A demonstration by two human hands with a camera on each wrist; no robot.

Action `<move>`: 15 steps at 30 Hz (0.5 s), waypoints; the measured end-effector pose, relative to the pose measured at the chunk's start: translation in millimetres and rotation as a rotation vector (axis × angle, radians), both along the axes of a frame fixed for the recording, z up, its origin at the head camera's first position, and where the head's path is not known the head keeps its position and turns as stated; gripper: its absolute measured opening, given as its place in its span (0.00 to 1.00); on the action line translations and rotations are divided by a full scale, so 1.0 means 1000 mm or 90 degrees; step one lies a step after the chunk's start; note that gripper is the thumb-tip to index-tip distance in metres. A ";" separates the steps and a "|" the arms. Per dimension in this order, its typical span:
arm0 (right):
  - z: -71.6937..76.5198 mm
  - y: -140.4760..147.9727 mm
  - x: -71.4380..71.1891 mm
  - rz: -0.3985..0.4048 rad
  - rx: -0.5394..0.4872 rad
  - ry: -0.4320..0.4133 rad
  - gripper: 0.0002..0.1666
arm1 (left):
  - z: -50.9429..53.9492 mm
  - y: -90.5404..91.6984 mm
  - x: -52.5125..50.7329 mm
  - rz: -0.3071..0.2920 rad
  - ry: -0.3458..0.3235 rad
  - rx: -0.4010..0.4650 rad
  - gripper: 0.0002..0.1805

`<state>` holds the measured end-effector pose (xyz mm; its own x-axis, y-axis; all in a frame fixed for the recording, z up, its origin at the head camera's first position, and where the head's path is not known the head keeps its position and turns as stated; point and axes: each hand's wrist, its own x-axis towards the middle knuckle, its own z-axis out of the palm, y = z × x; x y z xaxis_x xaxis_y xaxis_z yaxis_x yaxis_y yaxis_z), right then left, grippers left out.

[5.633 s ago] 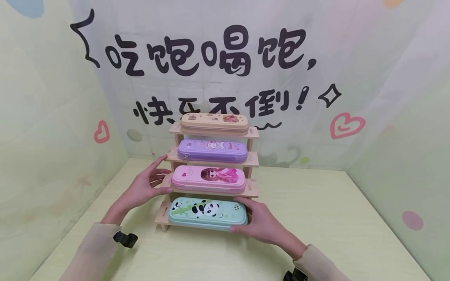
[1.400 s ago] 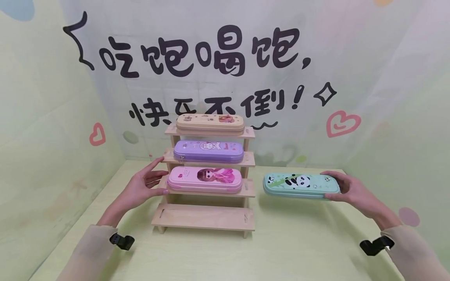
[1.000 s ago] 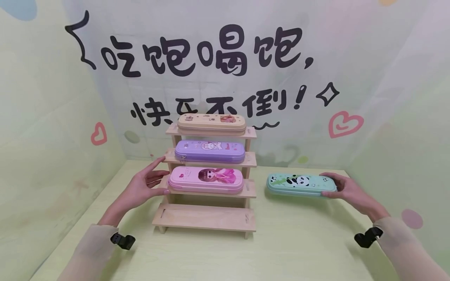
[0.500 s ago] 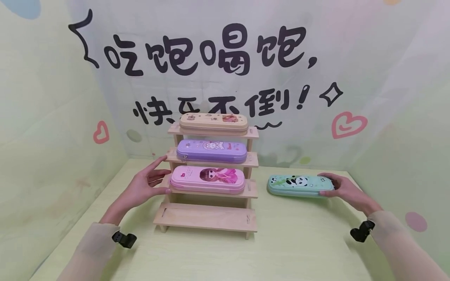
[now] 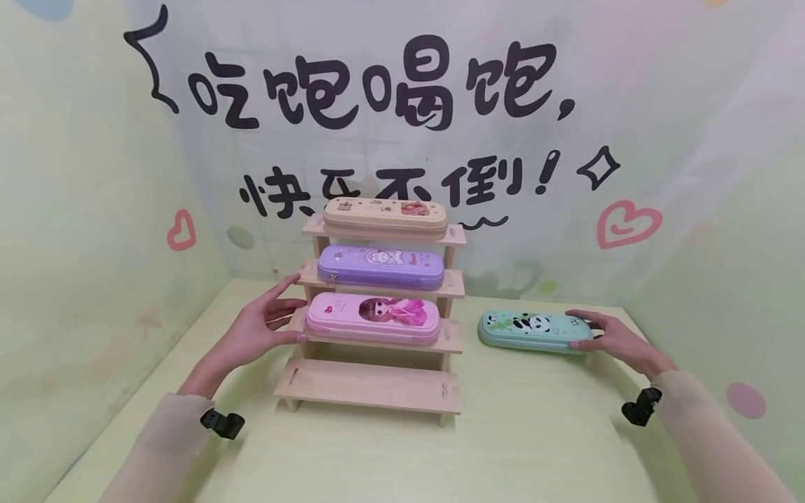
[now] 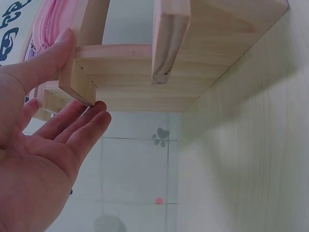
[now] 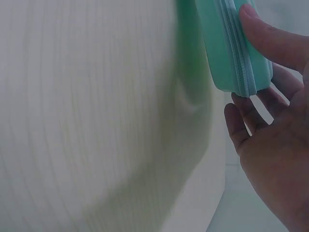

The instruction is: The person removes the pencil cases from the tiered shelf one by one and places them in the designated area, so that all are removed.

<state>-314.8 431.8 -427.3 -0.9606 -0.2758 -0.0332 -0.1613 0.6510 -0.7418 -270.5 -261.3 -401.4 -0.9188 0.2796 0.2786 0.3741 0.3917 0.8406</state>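
Observation:
My left hand (image 5: pixel 256 328) steadies the left end of a wooden stepped rack (image 5: pixel 371 385). In the left wrist view its thumb lies on one step's end and its fingers reach under and behind that end. A mint-green pencil case (image 5: pixel 528 331) with pandas is right of the rack, at table level; whether its whole base touches the table is unclear. My right hand (image 5: pixel 619 341) grips that case's right end, thumb on the near side and fingers at the far side. On the upper steps lie a pink pencil case (image 5: pixel 372 319), a purple pencil case (image 5: pixel 380 267) and a cream pencil case (image 5: pixel 385 218).
The rack's lowest step is bare wood. It stands on a pale wooden tabletop (image 5: pixel 352 461). A printed backdrop (image 5: pixel 390 161) with large black lettering rises close behind, and light green walls flank both sides.
My right hand has carried the mint-green pencil case from the lowest step to the right of the rack and lowered it to table level. My left hand has stayed at the rack.

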 end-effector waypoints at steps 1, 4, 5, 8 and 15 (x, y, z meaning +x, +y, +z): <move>-0.001 0.000 -0.001 -0.004 0.000 0.003 0.47 | 0.001 0.000 -0.001 -0.002 0.000 -0.001 0.60; -0.004 0.001 -0.002 -0.003 0.002 0.016 0.47 | 0.003 0.001 -0.002 -0.003 -0.004 -0.001 0.60; -0.005 0.001 -0.003 -0.002 0.003 0.017 0.47 | 0.003 0.001 -0.002 -0.003 -0.006 -0.001 0.61; -0.007 0.000 -0.005 -0.008 0.012 0.014 0.47 | 0.003 0.001 -0.002 -0.003 -0.007 -0.001 0.61; -0.008 -0.002 -0.006 -0.017 0.025 0.008 0.47 | 0.001 0.000 -0.001 -0.008 -0.004 0.006 0.60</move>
<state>-320.9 429.3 -435.7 -0.9682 -0.2483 -0.0309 -0.1525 0.6837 -0.7136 -271.8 -261.7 -400.3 -0.9173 0.2881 0.2749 0.3729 0.3789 0.8470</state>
